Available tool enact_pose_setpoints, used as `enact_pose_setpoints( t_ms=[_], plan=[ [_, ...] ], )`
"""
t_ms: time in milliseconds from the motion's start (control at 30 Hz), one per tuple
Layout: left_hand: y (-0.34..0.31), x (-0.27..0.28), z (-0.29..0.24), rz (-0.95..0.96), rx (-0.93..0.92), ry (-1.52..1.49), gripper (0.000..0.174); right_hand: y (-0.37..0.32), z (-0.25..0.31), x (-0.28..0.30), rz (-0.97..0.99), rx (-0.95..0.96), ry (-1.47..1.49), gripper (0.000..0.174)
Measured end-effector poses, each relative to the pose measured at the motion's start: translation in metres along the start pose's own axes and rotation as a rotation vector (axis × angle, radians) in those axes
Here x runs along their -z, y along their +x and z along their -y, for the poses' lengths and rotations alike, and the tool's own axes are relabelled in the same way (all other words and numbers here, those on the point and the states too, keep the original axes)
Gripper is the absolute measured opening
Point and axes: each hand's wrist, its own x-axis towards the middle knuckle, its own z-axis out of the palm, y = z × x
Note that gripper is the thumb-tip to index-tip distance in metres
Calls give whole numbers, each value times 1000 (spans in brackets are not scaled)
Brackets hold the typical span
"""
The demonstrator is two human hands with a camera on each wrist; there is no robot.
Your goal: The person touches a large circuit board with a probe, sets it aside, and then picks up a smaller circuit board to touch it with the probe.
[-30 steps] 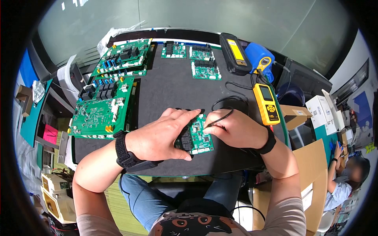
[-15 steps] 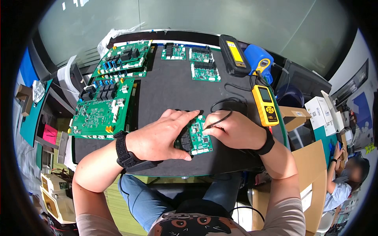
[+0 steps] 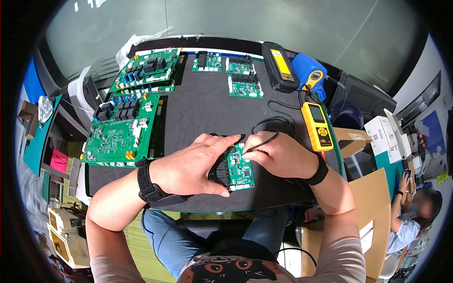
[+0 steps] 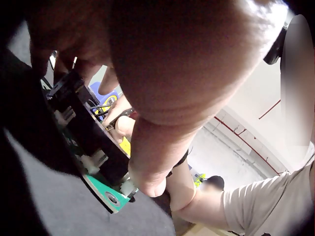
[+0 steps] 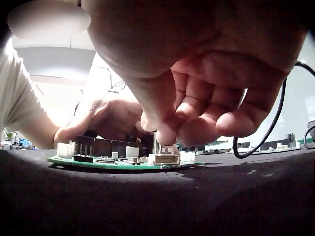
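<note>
A small green circuit board [image 3: 240, 172] lies on the dark mat near its front edge. My left hand [image 3: 188, 166] grips it from the left, thumb at the near end and fingers at the far end, covering part of the black components. In the left wrist view, the thumb touches a white connector by the board's corner [image 4: 106, 194]. Above the board's right side, my right hand [image 3: 283, 154] pinches a thin probe [image 5: 156, 143] on a black cable. Its tip is down among the white connectors [image 5: 165, 159]; exact contact cannot be told.
Large green boards [image 3: 118, 134] are stacked at the left, and several small boards [image 3: 245, 86] lie at the back. A yellow meter [image 3: 317, 126], a black case [image 3: 281, 66] and a blue device [image 3: 309, 70] stand right. The black cable [image 3: 276, 118] loops beside the right hand.
The small board and my left hand have shifted slightly towards my body, and the board has turned a little. My right hand keeps its pinch, now nearer the board's far end.
</note>
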Motion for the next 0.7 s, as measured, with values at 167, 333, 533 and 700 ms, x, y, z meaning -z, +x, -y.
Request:
enact_pose_setpoints(
  t_ms=[167, 333, 533, 700],
  plan=[
    [-1, 1, -1, -5, -10, 17, 112, 1, 4, 1, 19, -19, 4, 17],
    [-1, 0, -2, -11, -16, 17, 112, 2, 6, 4, 75, -12, -7, 10],
    [0, 0, -2, -10, -32, 22, 112, 1, 4, 2, 70, -18, -6, 10],
    [-1, 0, -2, -10, -28, 23, 112, 2, 6, 5, 88, -25, -11, 11]
  ],
)
